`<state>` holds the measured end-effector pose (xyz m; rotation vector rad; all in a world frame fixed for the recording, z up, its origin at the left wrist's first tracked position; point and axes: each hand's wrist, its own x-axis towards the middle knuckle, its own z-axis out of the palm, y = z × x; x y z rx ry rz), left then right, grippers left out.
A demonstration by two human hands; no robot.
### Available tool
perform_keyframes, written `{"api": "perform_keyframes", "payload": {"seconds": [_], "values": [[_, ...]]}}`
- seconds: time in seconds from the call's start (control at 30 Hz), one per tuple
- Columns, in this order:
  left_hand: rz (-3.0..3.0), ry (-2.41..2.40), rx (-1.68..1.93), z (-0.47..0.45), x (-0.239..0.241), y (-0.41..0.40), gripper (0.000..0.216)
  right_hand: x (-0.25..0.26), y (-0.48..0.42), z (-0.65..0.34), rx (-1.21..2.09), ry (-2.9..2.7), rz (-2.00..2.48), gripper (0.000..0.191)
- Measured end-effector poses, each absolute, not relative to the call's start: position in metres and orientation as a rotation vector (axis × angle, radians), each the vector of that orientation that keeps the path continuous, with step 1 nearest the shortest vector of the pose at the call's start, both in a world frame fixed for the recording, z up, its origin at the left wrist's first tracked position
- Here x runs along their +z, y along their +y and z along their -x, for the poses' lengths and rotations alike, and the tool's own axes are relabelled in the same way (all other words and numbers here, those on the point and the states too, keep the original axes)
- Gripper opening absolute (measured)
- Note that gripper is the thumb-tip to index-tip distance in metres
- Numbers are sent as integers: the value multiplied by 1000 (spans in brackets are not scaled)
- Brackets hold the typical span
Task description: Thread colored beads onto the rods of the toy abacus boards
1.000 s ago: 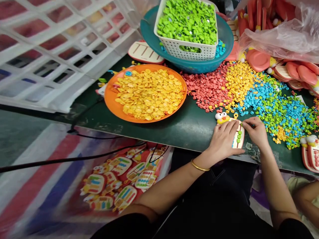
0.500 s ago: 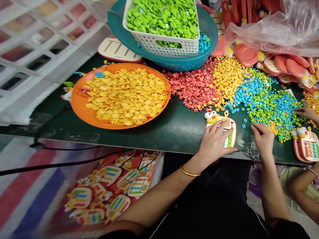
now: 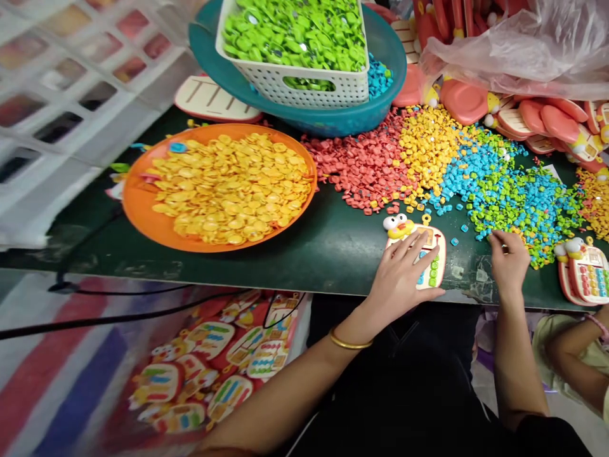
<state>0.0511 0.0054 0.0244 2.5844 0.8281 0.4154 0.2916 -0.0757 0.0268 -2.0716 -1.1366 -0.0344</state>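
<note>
Two hands: we see both of the person's own at the near edge of the dark green surface (image 3: 333, 247).
Left hand (image 3: 402, 276): fingers spread flat, pressing down on the toy calculator (image 3: 431, 254).
Toy calculator: it lies flat near the surface edge, duck face at its top, partly covered by the left hand.
Right hand (image 3: 509, 260): fingers curled down together into the near edge of the loose buttons (image 3: 504, 190); we cannot tell whether it pinches one.
Loose buttons: red, yellow, blue and green heaps spread across the surface, just beyond the calculator.
Orange plate (image 3: 137, 209): full of yellow discs, well left of the hands.
White basket (image 3: 304, 89): holds green pieces and sits in a teal bowl (image 3: 385, 70).
Second calculator (image 3: 587, 276): lies at the right edge.
</note>
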Motion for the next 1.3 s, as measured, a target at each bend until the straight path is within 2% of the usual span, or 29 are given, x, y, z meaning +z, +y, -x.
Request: {"api": "perform_keyframes", "payload": {"seconds": [0.07, 0.17, 0.47, 0.67, 0.83, 1.1, 1.3], "values": [[-2591, 824, 430, -51, 23, 5, 78, 32, -89, -310, -117, -1008, 2192, 26], [-2591, 838, 467, -53, 22, 3, 76, 34, -107, -327, -54, -953, 2291, 27], [-2591, 823, 479, -64, 22, -5, 74, 23, -107, -311, 152, -1076, 2132, 25], [-2573, 823, 498, -64, 20, -4, 75, 27, -117, -313, -5, -1050, 2215, 25], [-2585, 813, 519, -64, 19, -4, 75, 24, -116, -311, 145, -1122, 2242, 30], [-2563, 783, 439, -61, 22, -1, 79, 12, -115, -304, 12, -1176, 2148, 27], [-2464, 762, 458, -54, 23, 1, 66, 13, -123, -302, 94, -1245, 2120, 29]]}}
